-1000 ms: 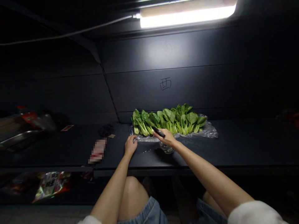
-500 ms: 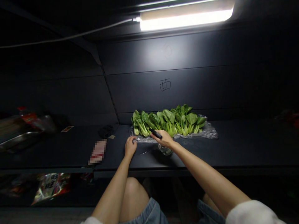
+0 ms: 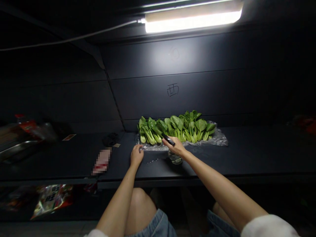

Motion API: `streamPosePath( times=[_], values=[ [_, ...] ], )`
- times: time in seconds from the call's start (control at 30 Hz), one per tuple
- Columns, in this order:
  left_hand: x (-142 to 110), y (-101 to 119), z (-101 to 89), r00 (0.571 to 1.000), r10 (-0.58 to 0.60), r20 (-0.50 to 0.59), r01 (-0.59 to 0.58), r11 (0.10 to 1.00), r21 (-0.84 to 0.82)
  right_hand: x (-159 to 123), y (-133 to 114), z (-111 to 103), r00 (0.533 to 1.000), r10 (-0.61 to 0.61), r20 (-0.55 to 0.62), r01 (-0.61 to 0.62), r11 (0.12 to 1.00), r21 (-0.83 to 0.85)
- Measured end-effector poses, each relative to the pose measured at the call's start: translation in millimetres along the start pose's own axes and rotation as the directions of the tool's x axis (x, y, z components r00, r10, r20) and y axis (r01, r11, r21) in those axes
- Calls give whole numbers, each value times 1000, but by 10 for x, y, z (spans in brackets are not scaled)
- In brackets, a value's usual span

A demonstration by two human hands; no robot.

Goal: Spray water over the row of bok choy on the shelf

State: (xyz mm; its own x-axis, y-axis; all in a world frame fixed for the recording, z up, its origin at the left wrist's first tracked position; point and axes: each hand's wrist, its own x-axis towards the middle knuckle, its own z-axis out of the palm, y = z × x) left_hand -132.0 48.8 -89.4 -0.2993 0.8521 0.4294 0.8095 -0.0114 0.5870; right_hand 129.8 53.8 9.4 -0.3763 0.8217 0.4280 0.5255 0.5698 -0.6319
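In my right hand (image 3: 177, 147) is a spray bottle with a black nozzle (image 3: 169, 139) and a clear body (image 3: 175, 158), held just in front of the greens. The nozzle points up and left toward them. A row of green bok choy (image 3: 176, 128), white-green stems facing me, lies on clear plastic wrap (image 3: 220, 138). My left hand (image 3: 136, 156) is at the front left corner of the wrap, its fingers curled closed over the edge. A few water drops (image 3: 153, 161) shine on the dark shelf (image 3: 148, 170) between my hands.
A lamp (image 3: 195, 21) glows overhead with a white cable (image 3: 74, 39) running left. To the left lie a blurred-out pinkish packet (image 3: 102, 161), a black crumpled item (image 3: 110, 139) and a metal tray (image 3: 19, 147). Snack bags (image 3: 50, 199) sit on the lower shelf.
My right hand has shifted a little to the right along the bok choy with the spray bottle. My left hand stays at the wrap's corner. The view has turned slightly.
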Motion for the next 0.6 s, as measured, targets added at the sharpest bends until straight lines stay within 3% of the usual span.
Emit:
streamPosePath(
  times=[0.6],
  values=[
    [-9, 60, 3, 999, 34, 40, -38, 995, 97, -81, 272, -189, 993, 37, -111, -33, 999, 32]
  ],
)
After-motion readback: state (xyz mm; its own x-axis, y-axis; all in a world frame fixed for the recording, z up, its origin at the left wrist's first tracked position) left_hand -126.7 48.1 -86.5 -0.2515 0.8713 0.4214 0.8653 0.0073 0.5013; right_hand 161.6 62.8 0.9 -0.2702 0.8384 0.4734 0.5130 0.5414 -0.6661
